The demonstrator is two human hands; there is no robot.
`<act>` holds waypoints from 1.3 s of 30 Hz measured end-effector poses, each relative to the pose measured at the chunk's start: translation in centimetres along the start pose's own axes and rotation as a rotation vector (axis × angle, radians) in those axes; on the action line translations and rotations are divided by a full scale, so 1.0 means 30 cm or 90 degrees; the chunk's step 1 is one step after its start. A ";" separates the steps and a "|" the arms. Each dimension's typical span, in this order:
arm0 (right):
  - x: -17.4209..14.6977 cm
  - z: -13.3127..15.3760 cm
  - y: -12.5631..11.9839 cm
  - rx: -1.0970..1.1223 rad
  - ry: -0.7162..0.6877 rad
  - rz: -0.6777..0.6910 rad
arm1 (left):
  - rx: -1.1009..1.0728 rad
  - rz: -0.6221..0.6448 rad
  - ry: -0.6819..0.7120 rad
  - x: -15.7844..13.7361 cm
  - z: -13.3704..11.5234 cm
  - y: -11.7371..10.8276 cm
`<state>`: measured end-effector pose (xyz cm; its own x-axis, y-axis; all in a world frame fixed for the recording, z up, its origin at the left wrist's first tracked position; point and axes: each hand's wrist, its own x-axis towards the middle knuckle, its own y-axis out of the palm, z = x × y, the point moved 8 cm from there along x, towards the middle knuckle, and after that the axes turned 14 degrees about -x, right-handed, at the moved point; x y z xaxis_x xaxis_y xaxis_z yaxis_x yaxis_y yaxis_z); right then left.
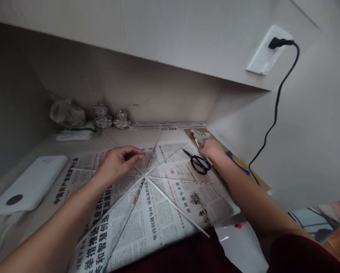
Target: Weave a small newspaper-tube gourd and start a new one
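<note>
Thin rolled-paper sticks (175,206) lie crossed like a star on a newspaper sheet (170,223), meeting near its middle. Over the sticks' upper left part, my left hand (120,161) has thumb and forefinger pinched together; anything between them cannot be made out. My right hand (212,149) is closed at the far right of the sheet, beside a crumpled whitish scrap (200,135). A thin white piece shows at its fingertips, too small to name. Black-handled scissors (198,163) lie on the newspaper just left of the right hand.
A white power bank (30,184) with a cable lies at left. Along the back are a plastic bag (66,113), a white packet (75,132), two woven gourd shapes (103,115) and a bundle of paper sticks (166,125). A brown board (260,181) lies right; a black cord (278,102) hangs beyond.
</note>
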<state>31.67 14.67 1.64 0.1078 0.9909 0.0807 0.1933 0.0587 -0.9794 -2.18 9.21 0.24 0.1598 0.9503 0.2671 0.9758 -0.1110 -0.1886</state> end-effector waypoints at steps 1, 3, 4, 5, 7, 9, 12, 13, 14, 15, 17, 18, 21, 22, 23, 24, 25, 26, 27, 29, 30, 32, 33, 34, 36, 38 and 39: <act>-0.002 0.003 -0.017 0.053 0.002 -0.003 | -0.016 0.003 -0.004 -0.001 -0.001 0.003; -0.019 0.047 -0.047 0.172 -0.022 -0.004 | -0.052 0.018 -0.015 -0.006 -0.006 0.014; -0.033 0.087 -0.061 0.235 -0.043 -0.004 | -0.068 0.031 -0.022 -0.010 -0.009 0.022; -0.051 0.132 -0.074 0.293 -0.063 -0.006 | -0.084 0.051 -0.035 -0.015 -0.011 0.034; -0.095 0.231 -0.094 0.538 -0.096 0.002 | -0.123 0.098 -0.076 -0.028 -0.009 0.064; -0.141 0.326 -0.104 0.754 -0.112 0.025 | -0.184 0.122 -0.146 -0.042 0.006 0.091; -0.202 0.434 -0.126 0.842 -0.128 -0.002 | -0.297 0.165 -0.256 -0.068 0.033 0.141; -0.218 0.459 -0.132 0.844 -0.128 -0.018 | -0.320 0.181 -0.281 -0.077 0.039 0.158; -0.232 0.481 -0.138 0.847 -0.131 -0.032 | -0.335 0.192 -0.299 -0.084 0.043 0.172; -0.243 0.501 -0.142 0.856 -0.138 -0.038 | -0.346 0.192 -0.312 -0.089 0.048 0.180; -0.256 0.533 -0.142 0.892 -0.155 -0.029 | -0.357 0.180 -0.322 -0.094 0.056 0.185; -0.258 0.545 -0.137 0.919 -0.163 -0.011 | -0.362 0.174 -0.319 -0.094 0.057 0.185; -0.250 0.566 -0.104 1.020 -0.186 0.103 | -0.387 0.201 -0.304 -0.096 0.051 0.187; -0.248 0.572 -0.092 1.051 -0.201 0.159 | -0.399 0.222 -0.303 -0.099 0.048 0.191; -0.248 0.577 -0.081 1.072 -0.220 0.210 | -0.410 0.246 -0.305 -0.103 0.044 0.196; -0.248 0.579 -0.073 1.080 -0.238 0.249 | -0.417 0.268 -0.309 -0.107 0.040 0.201; -0.248 0.576 -0.067 1.080 -0.254 0.270 | -0.420 0.289 -0.313 -0.112 0.037 0.206; -0.246 0.572 -0.063 1.074 -0.266 0.275 | -0.417 0.306 -0.317 -0.115 0.035 0.210; -0.244 0.565 -0.060 1.068 -0.270 0.270 | -0.409 0.318 -0.319 -0.118 0.033 0.214; -0.239 0.556 -0.052 1.067 -0.263 0.255 | -0.382 0.325 -0.316 -0.119 0.032 0.217; -0.237 0.554 -0.046 1.072 -0.255 0.250 | -0.364 0.318 -0.311 -0.116 0.032 0.215; -0.231 0.549 -0.035 1.095 -0.229 0.234 | -0.323 0.297 -0.292 -0.107 0.034 0.207; -0.227 0.544 -0.030 1.109 -0.211 0.222 | -0.303 0.288 -0.282 -0.103 0.034 0.203; -0.224 0.540 -0.024 1.122 -0.194 0.211 | -0.287 0.281 -0.271 -0.099 0.034 0.199; -0.221 0.534 -0.015 1.142 -0.174 0.208 | -0.270 0.273 -0.257 -0.094 0.033 0.194; -0.223 0.536 -0.015 1.149 -0.187 0.226 | -0.275 0.273 -0.258 -0.093 0.032 0.190; -0.224 0.536 -0.017 1.149 -0.200 0.235 | -0.281 0.277 -0.263 -0.094 0.031 0.190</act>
<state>15.16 9.94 -1.39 -0.3031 0.9528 0.0195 -0.9511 -0.3037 0.0558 2.79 6.18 -2.48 0.5609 0.8161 -0.1393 0.8206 -0.5258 0.2239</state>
